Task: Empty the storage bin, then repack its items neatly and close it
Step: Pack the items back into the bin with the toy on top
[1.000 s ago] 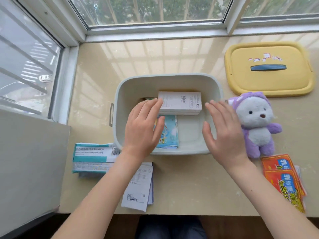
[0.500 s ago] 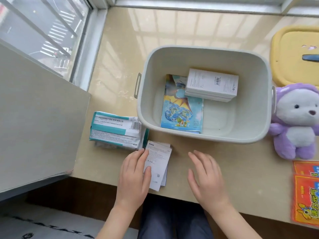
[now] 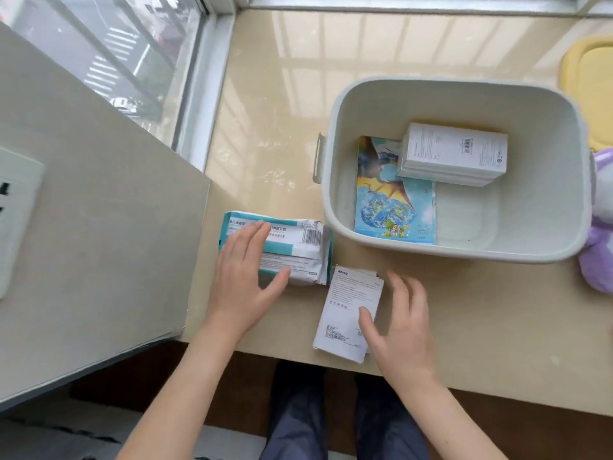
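Observation:
The pale grey storage bin (image 3: 547, 247) stands on the beige sill with a dinosaur picture book (image 3: 391, 207) flat on its floor and a white box (image 3: 454, 151) lying partly over the book. Left of the bin lies a teal and white soft pack (image 3: 298, 247). My left hand (image 3: 242, 277) lies spread over the pack's left part, fingers straight, thumb at its near edge. A white flat packet (image 3: 345, 307) lies at the sill's near edge. My right hand (image 3: 401, 327) is spread beside it, thumb on the packet.
The yellow lid (image 3: 590, 78) lies at the far right, partly out of frame. A purple plush toy (image 3: 600, 247) sits against the bin's right side. A grey panel (image 3: 83, 210) juts in on the left. Windows run along the left and far edges.
The view swung left and down. Both hands came out of the bin. The left one went from the white packet to the teal pack. The right one moved onto the packet.

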`<act>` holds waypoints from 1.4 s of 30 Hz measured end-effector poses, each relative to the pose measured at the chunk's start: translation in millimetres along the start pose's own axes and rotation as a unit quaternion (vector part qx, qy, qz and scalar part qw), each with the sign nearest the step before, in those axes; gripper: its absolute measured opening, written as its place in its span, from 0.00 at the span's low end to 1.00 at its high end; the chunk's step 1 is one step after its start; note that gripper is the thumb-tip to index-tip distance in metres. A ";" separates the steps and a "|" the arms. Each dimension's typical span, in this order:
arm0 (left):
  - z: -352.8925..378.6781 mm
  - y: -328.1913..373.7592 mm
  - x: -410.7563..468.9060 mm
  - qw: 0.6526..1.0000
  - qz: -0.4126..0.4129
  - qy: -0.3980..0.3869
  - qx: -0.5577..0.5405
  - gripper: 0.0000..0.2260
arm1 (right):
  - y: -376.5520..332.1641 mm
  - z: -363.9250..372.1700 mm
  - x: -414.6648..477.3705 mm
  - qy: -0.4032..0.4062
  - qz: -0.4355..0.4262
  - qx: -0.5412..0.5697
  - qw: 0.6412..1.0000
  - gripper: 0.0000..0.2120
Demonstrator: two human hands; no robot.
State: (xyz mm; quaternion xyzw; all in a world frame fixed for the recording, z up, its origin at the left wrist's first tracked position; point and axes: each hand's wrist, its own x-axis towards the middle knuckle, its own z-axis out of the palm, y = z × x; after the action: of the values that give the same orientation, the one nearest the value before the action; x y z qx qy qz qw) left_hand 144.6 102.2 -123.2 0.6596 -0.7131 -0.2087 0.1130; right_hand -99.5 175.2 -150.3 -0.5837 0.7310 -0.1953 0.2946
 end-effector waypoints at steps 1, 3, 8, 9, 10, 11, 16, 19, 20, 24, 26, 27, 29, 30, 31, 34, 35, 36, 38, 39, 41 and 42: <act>-5.5 -7.8 9.2 1.000 0.004 -0.014 0.001 0.32 | -7.9 5.9 -2.6 0.000 0.034 0.010 0.999 0.32; -14.2 -21.8 30.4 0.999 0.020 -0.048 0.009 0.33 | -22.9 17.8 -6.5 0.001 0.094 0.013 0.996 0.38; -17.2 -43.9 78.3 0.983 0.105 -0.135 0.068 0.37 | -48.2 45.5 -15.6 0.027 0.192 0.012 0.981 0.51; -14.8 -48.4 84.8 0.979 0.113 -0.154 0.071 0.38 | -51.7 50.3 -17.2 0.028 0.204 0.013 0.979 0.54; -12.8 -51.9 89.6 0.975 0.119 -0.175 0.073 0.39 | -54.8 54.5 -18.0 0.027 0.214 0.013 0.976 0.56; -10.4 -54.6 92.2 0.970 0.119 -0.197 0.074 0.39 | -57.1 57.9 -18.7 0.025 0.221 0.008 0.975 0.57; -8.6 -53.2 85.5 0.979 0.061 -0.187 0.061 0.23 | -59.6 61.2 -17.6 0.006 0.242 -0.019 0.970 0.59; -10.3 -50.5 78.2 0.982 0.046 -0.175 0.063 0.21 | -57.3 55.6 -17.1 0.005 0.241 -0.011 0.970 0.56; -10.9 -49.6 76.5 0.982 0.039 -0.173 0.064 0.21 | -57.5 53.9 -17.5 0.005 0.241 -0.012 0.970 0.55; -15.8 -48.8 73.1 0.978 -0.005 -0.202 0.049 0.18 | -60.7 55.1 -19.0 0.011 0.251 -0.025 0.967 0.55; -18.6 -49.2 70.1 0.973 -0.033 -0.226 0.036 0.18 | -61.8 56.7 -18.9 0.020 0.256 -0.013 0.966 0.55; -19.1 -50.7 67.8 0.969 -0.049 -0.239 0.030 0.18 | -61.6 56.9 -18.6 0.020 0.258 -0.007 0.966 0.55; -19.1 -55.4 62.9 0.959 -0.087 -0.268 0.007 0.21 | -59.1 56.6 -18.1 0.012 0.263 0.000 0.965 0.55; -18.9 -58.1 60.4 0.953 -0.106 -0.283 -0.007 0.24 | -57.6 56.0 -17.7 0.006 0.264 0.001 0.964 0.55; -18.2 -61.2 57.7 0.946 -0.124 -0.298 -0.024 0.26 | -56.5 55.3 -17.5 -0.003 0.263 0.003 0.965 0.56; -13.5 -68.4 48.7 0.925 -0.166 -0.320 -0.120 0.28 | -55.6 52.8 -15.8 -0.016 0.254 0.017 0.967 0.56; -12.2 -69.5 45.6 0.918 -0.172 -0.324 -0.150 0.28 | -55.0 52.5 -15.4 -0.016 0.256 0.026 0.966 0.56; -11.3 -69.9 42.9 0.913 -0.176 -0.327 -0.171 0.28 | -54.3 52.5 -15.1 -0.017 0.265 0.039 0.963 0.54; -8.8 -70.8 39.0 0.907 -0.181 -0.327 -0.192 0.27 | -50.3 52.1 -15.2 -0.011 0.283 0.074 0.956 0.48; -7.6 -71.6 38.4 0.905 -0.187 -0.326 -0.198 0.27 | -47.4 51.6 -15.3 -0.006 0.291 0.093 0.952 0.43; -7.3 -71.5 39.5 0.898 -0.207 -0.327 -0.210 0.28 | -43.0 48.7 -14.7 -0.007 0.303 0.114 0.946 0.31; -7.6 -71.2 41.0 0.892 -0.219 -0.331 -0.219 0.29 | -41.2 47.4 -13.9 -0.012 0.307 0.121 0.944 0.26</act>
State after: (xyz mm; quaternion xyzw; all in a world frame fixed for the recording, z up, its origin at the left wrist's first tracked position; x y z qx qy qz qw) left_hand 207.2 57.5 -152.9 0.6508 -0.4828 -0.5848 -0.0367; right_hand -35.8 181.4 -157.1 -0.2929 0.8424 -0.1751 0.4171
